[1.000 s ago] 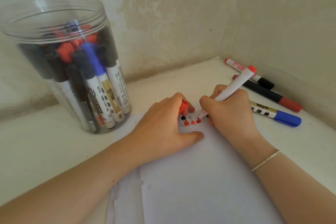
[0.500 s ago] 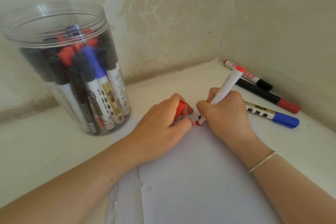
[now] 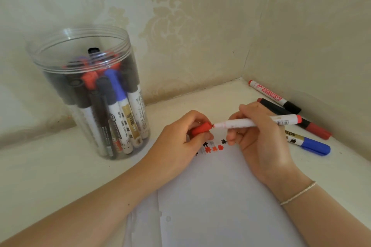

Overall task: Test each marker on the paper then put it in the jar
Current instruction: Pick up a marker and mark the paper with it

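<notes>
My right hand (image 3: 259, 136) grips a white marker with a red end (image 3: 249, 122), held level above the paper, its red tip pointing left. My left hand (image 3: 178, 146) pinches the marker's red cap (image 3: 200, 128), whose open end sits right at the tip. White paper (image 3: 220, 206) lies under both hands, with small red and black test marks (image 3: 213, 148) between them. A clear plastic jar (image 3: 90, 94), open at the top, stands at the left and holds several markers.
Three capped markers lie at the right by the wall corner: a white one with a black cap (image 3: 274, 96), a black one with a red cap (image 3: 295, 119) and a gold-labelled one with a blue cap (image 3: 309, 144). Walls close off the back and right.
My right hand has lifted the marker off the paper and turned it level. The tip now meets the red cap in my left hand, which has risen from the paper.
</notes>
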Motion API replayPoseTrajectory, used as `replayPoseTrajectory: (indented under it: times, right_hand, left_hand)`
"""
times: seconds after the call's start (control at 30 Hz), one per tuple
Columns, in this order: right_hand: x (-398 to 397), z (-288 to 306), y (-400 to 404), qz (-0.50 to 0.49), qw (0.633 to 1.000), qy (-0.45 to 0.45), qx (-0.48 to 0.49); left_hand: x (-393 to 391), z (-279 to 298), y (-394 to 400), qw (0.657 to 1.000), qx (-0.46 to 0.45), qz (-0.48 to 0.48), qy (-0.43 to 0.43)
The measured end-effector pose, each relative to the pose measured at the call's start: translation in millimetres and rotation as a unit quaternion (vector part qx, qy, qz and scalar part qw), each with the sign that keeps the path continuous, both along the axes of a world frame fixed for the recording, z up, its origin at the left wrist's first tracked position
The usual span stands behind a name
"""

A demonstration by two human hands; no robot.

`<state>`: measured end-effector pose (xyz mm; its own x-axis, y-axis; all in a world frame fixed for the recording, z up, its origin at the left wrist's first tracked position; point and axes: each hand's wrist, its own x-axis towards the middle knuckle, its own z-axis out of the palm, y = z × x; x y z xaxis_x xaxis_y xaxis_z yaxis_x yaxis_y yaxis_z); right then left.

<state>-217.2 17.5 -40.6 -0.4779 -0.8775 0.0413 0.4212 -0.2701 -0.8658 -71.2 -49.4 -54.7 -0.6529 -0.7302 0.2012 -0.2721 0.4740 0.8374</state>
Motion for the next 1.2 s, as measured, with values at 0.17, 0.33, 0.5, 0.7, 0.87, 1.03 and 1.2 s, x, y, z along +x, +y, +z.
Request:
replayPoseTrajectory:
  times: [0.17, 0.33, 0.5, 0.7, 0.87, 1.03, 1.2]
  right_hand:
    - [0, -1, -1, -0.026, 1.000, 0.011, 0.008]
    - [0, -6, -3, -0.025, 0.993, 0.105, 0.054]
    - [-1, -6, -2, 0.050, 0.991, 0.113, 0.042]
    - [-1, -1, 1, 0.054, 0.998, 0.026, 0.009]
    - [7, -4, -1, -0.142, 0.954, 0.256, 0.069]
    - [29, -5, -1, -0.165, 0.916, 0.357, 0.078]
    - [31, -3, 1, -0.167, 0.919, 0.346, 0.088]
  left_hand:
    - [0, 0, 0, 1.000, -0.002, 0.001, 0.001]
    - [1, -2, -1, 1.000, -0.019, -0.006, -0.006]
    - [2, -2, -1, 0.999, -0.014, -0.023, 0.020]
    - [8, 5, 4, 0.997, 0.004, -0.041, 0.065]
    - [7, 7, 8, 0.998, -0.026, 0.039, 0.039]
    - [7, 8, 5, 0.990, -0.023, 0.128, 0.056]
    - [6, 6, 8, 0.988, -0.016, 0.139, 0.064]
